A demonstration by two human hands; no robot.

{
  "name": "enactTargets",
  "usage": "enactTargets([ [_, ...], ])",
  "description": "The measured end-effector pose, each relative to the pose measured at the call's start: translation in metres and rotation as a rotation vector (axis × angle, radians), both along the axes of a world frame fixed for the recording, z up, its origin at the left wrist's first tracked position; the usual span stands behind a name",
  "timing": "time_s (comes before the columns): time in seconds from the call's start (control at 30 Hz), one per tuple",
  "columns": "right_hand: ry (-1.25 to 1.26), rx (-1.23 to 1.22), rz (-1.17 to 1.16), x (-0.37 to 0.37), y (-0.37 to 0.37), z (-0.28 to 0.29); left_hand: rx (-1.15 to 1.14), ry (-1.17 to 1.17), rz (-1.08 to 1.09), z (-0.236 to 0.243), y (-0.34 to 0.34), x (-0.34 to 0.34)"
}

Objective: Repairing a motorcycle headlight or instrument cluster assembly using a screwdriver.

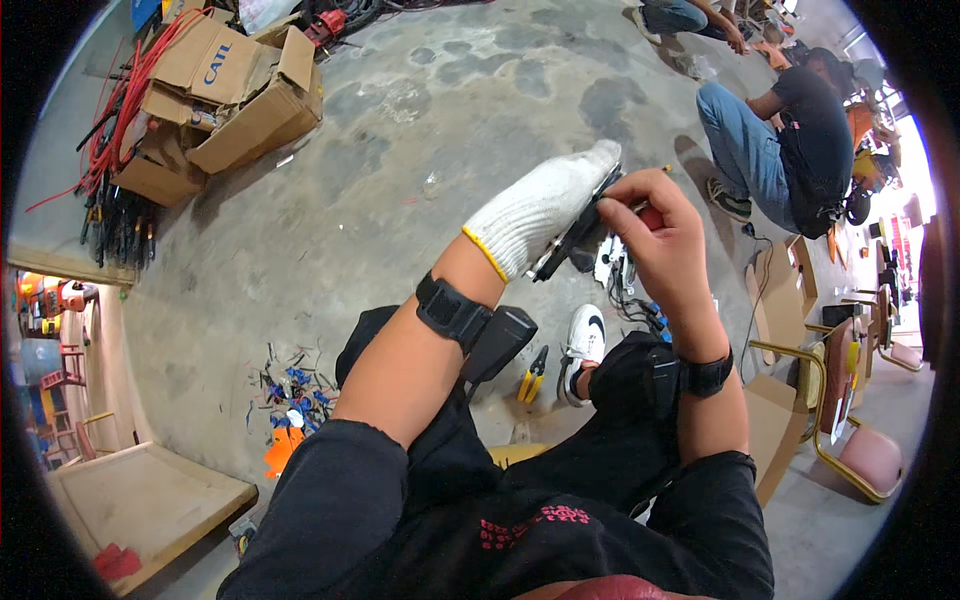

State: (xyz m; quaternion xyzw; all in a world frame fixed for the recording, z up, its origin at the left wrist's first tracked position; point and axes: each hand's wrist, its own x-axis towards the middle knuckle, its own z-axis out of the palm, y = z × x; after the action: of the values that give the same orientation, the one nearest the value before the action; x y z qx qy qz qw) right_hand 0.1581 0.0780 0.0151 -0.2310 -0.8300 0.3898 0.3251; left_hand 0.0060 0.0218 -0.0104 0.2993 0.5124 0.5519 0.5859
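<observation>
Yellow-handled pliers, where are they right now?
In the head view, the yellow-handled pliers lie on the floor, a little below and right of the picture's centre, just left of the white shoe.

We see a long, narrow black part [572,238] held up off the floor between our two hands. It slants across the view, its lower end toward us and to the left, its upper end away and to the right. Its surface is dark, with small bright bits along the edge and at the lower end. Our gloved left hand [556,203] lies along one side of it, and our bare right hand [657,230] pinches it near the upper end. We cannot tell its exact kind.
</observation>
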Motion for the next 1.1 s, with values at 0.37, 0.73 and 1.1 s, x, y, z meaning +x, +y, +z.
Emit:
enactTargets([
  [0.37, -0.065, -0.329, 0.034, 0.005, 0.011, -0.004, -0.027, -0.014, -0.059, 0.004, -0.003, 0.005],
  [0.73, -0.051, -0.485, 0.057, 0.004, 0.011, -0.001, -0.09, -0.005, -0.063, 0.004, -0.005, 0.006],
  [1.1, -0.03, -0.503, -0.008, -0.001, 0.017, -0.01, -0.069, -0.09, -0.013, 0.017, -0.008, 0.009],
])
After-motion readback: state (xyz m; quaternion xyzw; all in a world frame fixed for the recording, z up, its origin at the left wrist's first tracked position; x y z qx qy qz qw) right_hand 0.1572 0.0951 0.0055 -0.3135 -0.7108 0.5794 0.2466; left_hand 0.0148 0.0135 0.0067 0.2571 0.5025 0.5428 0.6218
